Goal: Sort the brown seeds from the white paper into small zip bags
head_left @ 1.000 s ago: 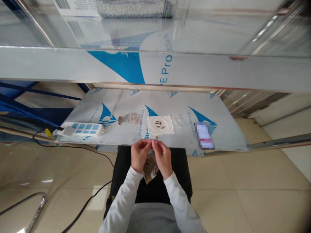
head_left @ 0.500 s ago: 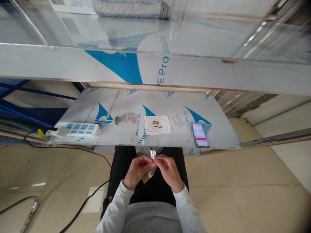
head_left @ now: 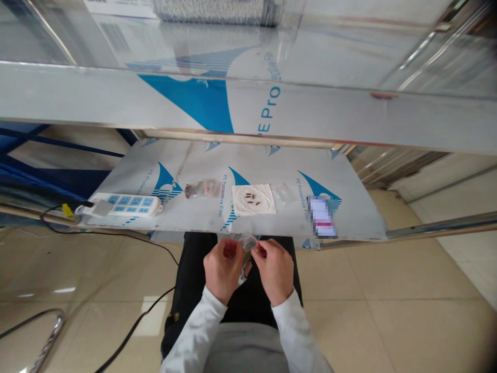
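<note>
Between my two hands is a small clear plastic bag [head_left: 247, 242], held over my lap just before the shelf's front edge. My left hand [head_left: 222, 267] pinches one side of it and my right hand [head_left: 275, 267] pinches the other, so its mouth looks spread apart. Whether anything lies inside the bag is too small to tell. On the shelf beyond, a white cloth [head_left: 241, 204] carries several small dark brown pieces [head_left: 251, 198]. Left of it lies a clear bag of reddish-brown sticks [head_left: 204, 189]. To the cloth's right is another clear plastic bag [head_left: 283, 193].
The low shelf [head_left: 217, 161] has printed protective film. A white power strip [head_left: 130, 205] with a black cable [head_left: 128, 235] lies at its left, a blurred-out phone-like object [head_left: 323, 217] at its right. An upper shelf [head_left: 174, 103] overhangs the back. A metal chair leg [head_left: 50, 336] stands lower left.
My hands have turned more upright and drawn slightly apart at the wrists. The bag between them, earlier a narrow shiny strip, is now spread wider at the top.
</note>
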